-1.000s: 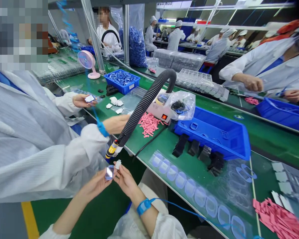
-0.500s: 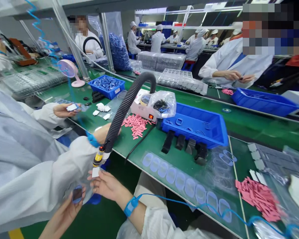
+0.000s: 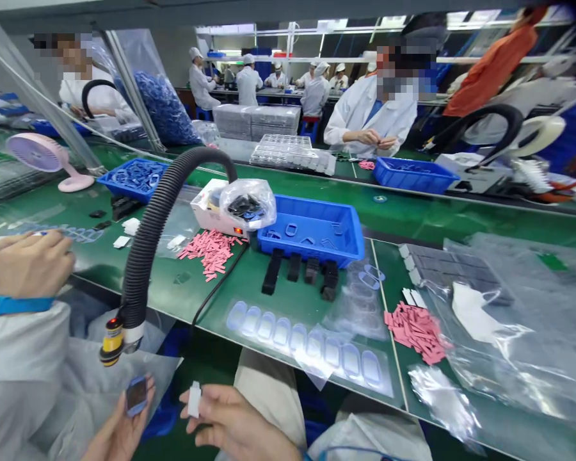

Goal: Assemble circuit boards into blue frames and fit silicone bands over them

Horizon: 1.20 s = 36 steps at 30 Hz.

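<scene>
My left hand [image 3: 122, 419], low in the view, holds a small blue frame with a dark panel [image 3: 137, 396], tilted up on the fingers. To its right, my right hand [image 3: 235, 416] pinches a small white tabbed piece [image 3: 194, 399] between thumb and fingers. The two held pieces are apart. Above my left hand hangs the yellow-and-black nozzle [image 3: 111, 342] of a ribbed black hose [image 3: 148, 224], with a red light on top. A sheet with a row of blue oval films [image 3: 298, 337] lies on the green bench beyond my right hand.
A co-worker's hand [image 3: 33, 262] with a blue wrist strap is close at left. On the bench are pink strips [image 3: 211, 251], black pads [image 3: 272, 272], a blue bin [image 3: 312, 205] and a white box [image 3: 211, 214]. More pink strips [image 3: 415, 330] lie at right beside plastic film.
My view has turned to the right. My right hand has come down from near the nozzle, still holding the white piece. The co-worker's hand has moved away from the hose.
</scene>
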Available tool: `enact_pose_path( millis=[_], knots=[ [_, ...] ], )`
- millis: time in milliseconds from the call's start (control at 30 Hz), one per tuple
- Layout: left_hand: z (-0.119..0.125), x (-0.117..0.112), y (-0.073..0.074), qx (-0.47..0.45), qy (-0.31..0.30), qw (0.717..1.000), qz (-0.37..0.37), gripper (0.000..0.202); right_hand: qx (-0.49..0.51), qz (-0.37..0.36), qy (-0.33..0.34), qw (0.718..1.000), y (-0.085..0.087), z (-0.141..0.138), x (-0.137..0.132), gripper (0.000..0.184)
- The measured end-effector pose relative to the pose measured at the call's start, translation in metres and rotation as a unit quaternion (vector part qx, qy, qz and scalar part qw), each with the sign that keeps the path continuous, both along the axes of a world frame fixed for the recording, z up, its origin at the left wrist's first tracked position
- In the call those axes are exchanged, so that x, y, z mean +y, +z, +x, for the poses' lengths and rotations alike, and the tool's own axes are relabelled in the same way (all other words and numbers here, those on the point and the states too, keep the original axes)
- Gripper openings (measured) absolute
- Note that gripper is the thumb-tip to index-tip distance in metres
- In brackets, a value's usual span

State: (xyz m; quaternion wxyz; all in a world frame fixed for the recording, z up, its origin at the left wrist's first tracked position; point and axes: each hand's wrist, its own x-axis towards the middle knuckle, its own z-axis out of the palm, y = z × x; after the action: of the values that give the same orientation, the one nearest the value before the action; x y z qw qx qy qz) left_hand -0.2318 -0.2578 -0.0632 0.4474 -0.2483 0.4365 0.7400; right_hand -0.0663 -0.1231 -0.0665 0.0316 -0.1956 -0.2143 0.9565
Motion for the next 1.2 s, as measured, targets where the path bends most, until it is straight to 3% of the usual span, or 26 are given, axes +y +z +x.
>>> enact_pose_path(
  millis=[67, 133, 233, 400, 500, 633, 733, 933, 1200],
  knots=[
    [0.022, 0.011, 0.005, 0.012, -0.036, 0.999, 0.03, 0.06, 0.006, 0.002, -0.009, 1.0, 0.012, 0.025, 0.007, 0.045],
    [0.05, 0.031, 0.015, 0.02, -0.126, 0.989, 0.079, 0.046, 0.02, 0.011, -0.034, 0.999, 0.025, 0.051, 0.018, 0.051],
    [0.095, 0.075, 0.038, -0.011, -0.225, 0.962, 0.156, 0.023, 0.034, 0.031, -0.131, 0.99, 0.047, 0.094, 0.044, 0.053],
    [0.162, 0.149, 0.069, -0.027, -0.331, 0.902, 0.275, 0.022, 0.036, 0.079, -0.344, 0.935, 0.091, 0.16, 0.085, 0.053],
    [0.197, 0.175, 0.079, -0.042, -0.357, 0.864, 0.353, 0.024, 0.033, 0.085, -0.403, 0.911, 0.114, 0.184, 0.093, 0.045],
    [0.232, 0.187, 0.093, -0.057, -0.374, 0.837, 0.396, 0.025, 0.032, 0.071, -0.419, 0.905, 0.124, 0.201, 0.094, 0.035],
    [0.245, 0.188, 0.102, -0.061, -0.39, 0.836, 0.381, 0.025, 0.024, 0.047, -0.412, 0.91, 0.122, 0.211, 0.094, 0.035],
    [0.251, 0.188, 0.112, -0.033, -0.43, 0.836, 0.338, 0.028, 0.016, 0.022, -0.422, 0.906, 0.119, 0.221, 0.096, 0.034],
    [0.262, 0.195, 0.119, -0.049, -0.372, 0.859, 0.348, 0.025, 0.02, 0.016, -0.436, 0.9, 0.115, 0.219, 0.097, 0.031]
  ],
)
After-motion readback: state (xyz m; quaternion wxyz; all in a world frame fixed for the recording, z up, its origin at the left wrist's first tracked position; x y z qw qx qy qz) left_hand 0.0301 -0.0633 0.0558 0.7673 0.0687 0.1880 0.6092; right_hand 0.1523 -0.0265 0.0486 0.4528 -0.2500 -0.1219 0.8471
